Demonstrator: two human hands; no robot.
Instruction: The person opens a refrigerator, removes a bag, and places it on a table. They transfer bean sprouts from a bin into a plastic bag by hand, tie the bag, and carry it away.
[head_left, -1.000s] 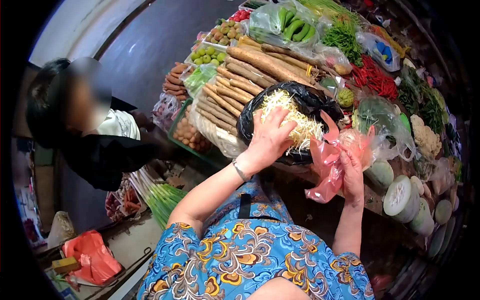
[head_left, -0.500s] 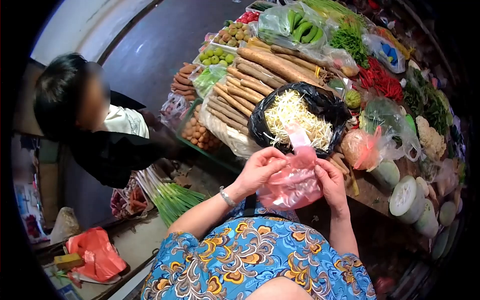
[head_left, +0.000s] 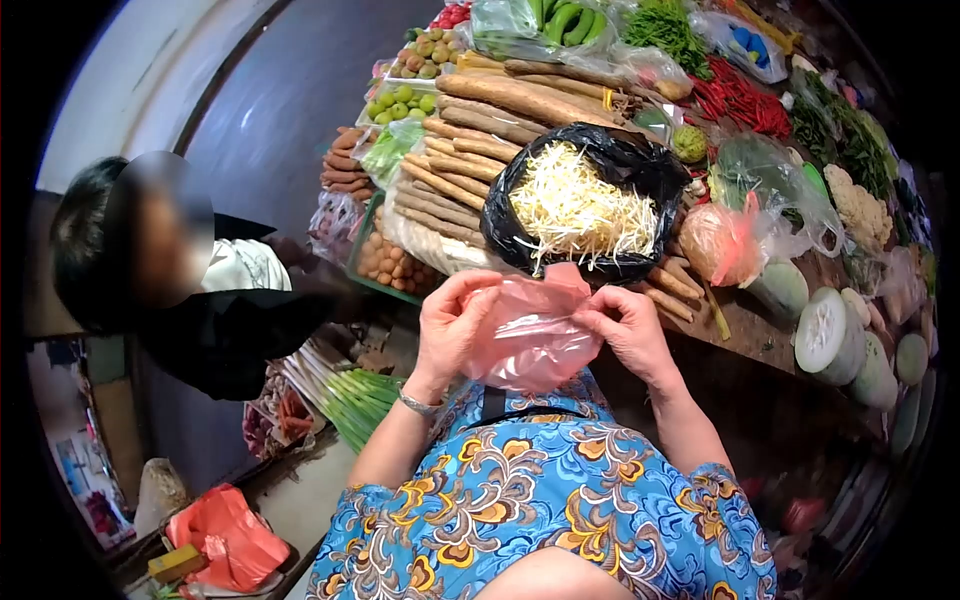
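A thin pink plastic bag (head_left: pixel 530 345) hangs between my two hands in front of my body. My left hand (head_left: pixel 452 325) grips its left edge, fingers bent over the film. On the other side my right hand (head_left: pixel 628 328) pinches the bag's upper right edge between thumb and fingers. Just beyond the bag, white bean sprouts (head_left: pixel 585 205) are heaped in an open black plastic bag (head_left: pixel 508 222) on the stall. Long brown roots (head_left: pixel 530 100) lie in rows behind and left of the sprouts.
A person (head_left: pixel 150 270) in black stands at the left. Eggs (head_left: pixel 390 265) fill a green crate, with green onions (head_left: pixel 340 395) below. Cut winter melon (head_left: pixel 828 330), cauliflower (head_left: pixel 858 212), red chilies (head_left: pixel 740 98) and bagged goods cover the stall's right side. A red bag (head_left: pixel 228 535) lies lower left.
My hands have moved apart, spreading the pink bag wider, and the bag has shifted left in view. The whole view has turned slightly.
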